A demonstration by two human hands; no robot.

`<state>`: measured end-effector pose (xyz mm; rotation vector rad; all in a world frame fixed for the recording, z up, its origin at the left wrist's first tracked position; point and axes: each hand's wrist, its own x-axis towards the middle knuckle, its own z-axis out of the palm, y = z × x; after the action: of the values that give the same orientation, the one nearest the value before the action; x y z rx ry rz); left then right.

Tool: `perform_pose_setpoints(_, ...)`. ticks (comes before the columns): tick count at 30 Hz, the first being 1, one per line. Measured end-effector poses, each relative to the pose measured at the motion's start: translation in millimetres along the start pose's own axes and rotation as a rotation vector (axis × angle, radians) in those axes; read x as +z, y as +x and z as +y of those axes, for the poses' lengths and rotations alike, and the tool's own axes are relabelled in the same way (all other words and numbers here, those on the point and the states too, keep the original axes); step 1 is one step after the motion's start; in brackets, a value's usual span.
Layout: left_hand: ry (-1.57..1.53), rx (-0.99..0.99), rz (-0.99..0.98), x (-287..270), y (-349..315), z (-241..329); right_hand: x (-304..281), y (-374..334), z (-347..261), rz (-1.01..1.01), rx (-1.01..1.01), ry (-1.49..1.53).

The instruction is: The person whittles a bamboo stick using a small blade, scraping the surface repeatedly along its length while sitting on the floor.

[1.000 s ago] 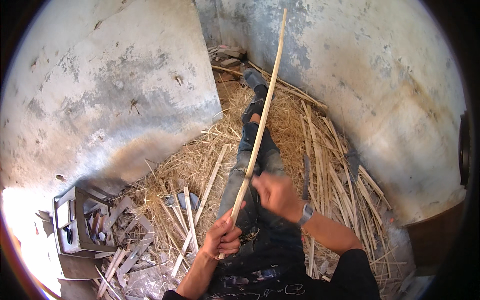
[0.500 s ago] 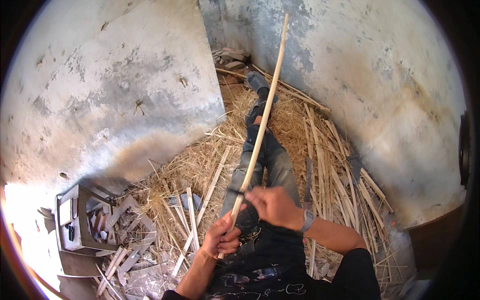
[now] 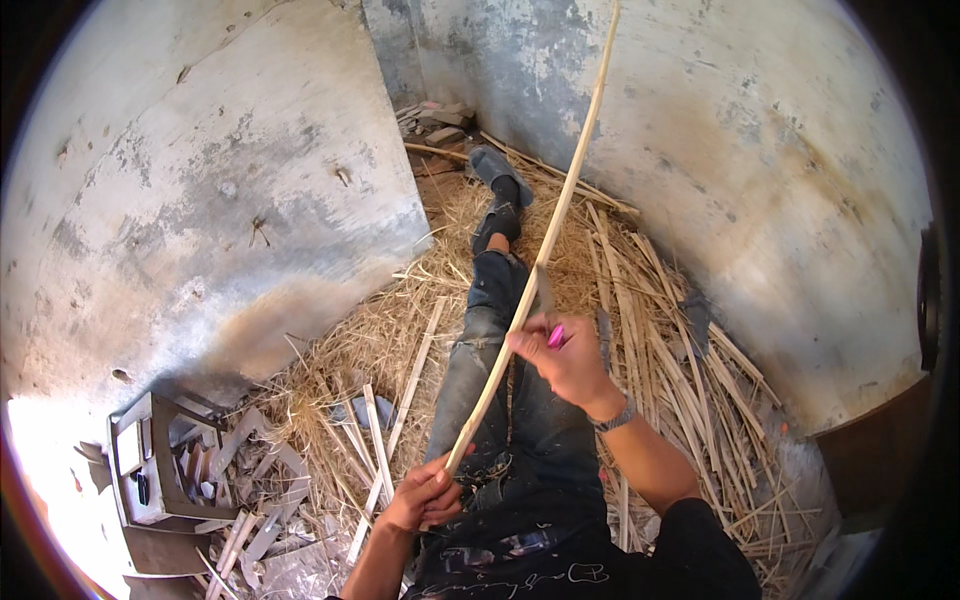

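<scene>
the slanting strip (image 3: 560,215) bars crossing, but open air lies left, toward the wall (image 3: 290,150).

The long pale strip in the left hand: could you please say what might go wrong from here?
What looks like a bladed tool in the right hand might slip off the strip toward the jeans below. The left hand, gripping the near end, could be nicked if the tool came too far down.

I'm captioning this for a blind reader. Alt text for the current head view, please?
A person's left hand grips the near end of a long pale wooden strip; the right hand, holding a pink object, seems to touch it farther up. Legs stretch across straw-like shavings, with more strips piled to the right.
</scene>
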<state>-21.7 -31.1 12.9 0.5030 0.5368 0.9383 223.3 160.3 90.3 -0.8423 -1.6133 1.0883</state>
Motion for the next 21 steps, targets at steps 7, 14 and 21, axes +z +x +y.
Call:
perform_pose_setpoints(7, 0.245, -0.138, 0.073, -32.0, -48.6, 2.0, -41.1, 33.0, 13.7, 0.221, 0.258, 0.462)
perform_pose_setpoints(14, 0.943, -0.045, 0.393, -104.4, -82.9, 11.0, -46.0, 29.2, 47.4, 0.341, 0.280, 0.352)
perform_pose_setpoints(21, 1.308, 0.272, 0.801, -134.9, -24.9, -27.1, -1.4, -12.6, 130.9, 0.339, 0.157, -0.158)
